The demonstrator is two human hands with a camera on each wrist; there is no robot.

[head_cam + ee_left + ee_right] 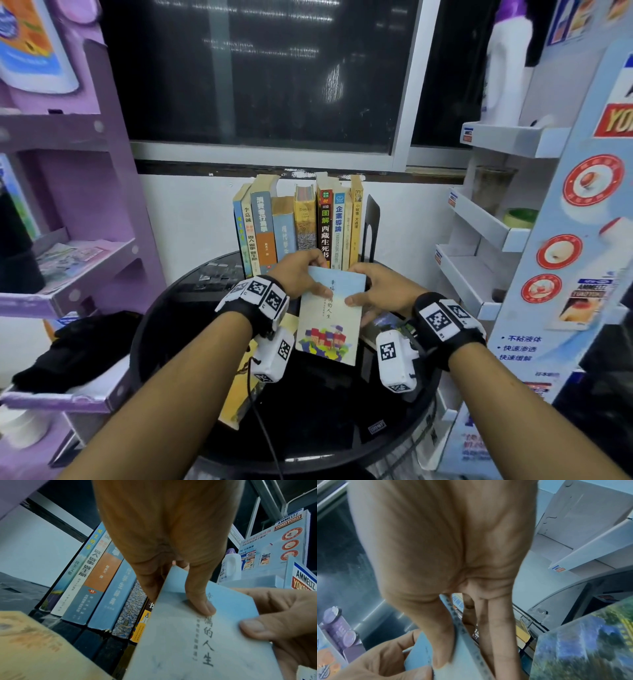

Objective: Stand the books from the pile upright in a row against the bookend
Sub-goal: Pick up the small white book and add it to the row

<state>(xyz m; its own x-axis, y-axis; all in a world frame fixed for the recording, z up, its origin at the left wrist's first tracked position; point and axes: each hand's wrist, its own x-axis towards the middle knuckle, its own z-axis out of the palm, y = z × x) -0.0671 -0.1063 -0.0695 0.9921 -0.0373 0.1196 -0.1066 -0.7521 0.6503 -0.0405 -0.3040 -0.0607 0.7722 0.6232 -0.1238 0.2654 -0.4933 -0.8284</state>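
A pale blue book (330, 315) with coloured houses on its cover is held tilted above the round black table (178, 308). My left hand (317, 279) pinches its upper left edge, thumb on the cover (200, 601). My right hand (363, 301) pinches its right edge, thumb on top and fingers (498, 628) behind. Just beyond the hands, several books (298, 222) stand upright in a row, and the black bookend (371, 226) is at its right end. A yellowish book (239, 387) lies flat under my left wrist. A book with a landscape cover (582, 642) lies under my right.
A purple shelf unit (85, 205) stands close on the left. A white and blue display rack (496, 240) is close on the right. A dark window and white wall are behind the row. Black fabric (75, 349) lies on the lower left shelf.
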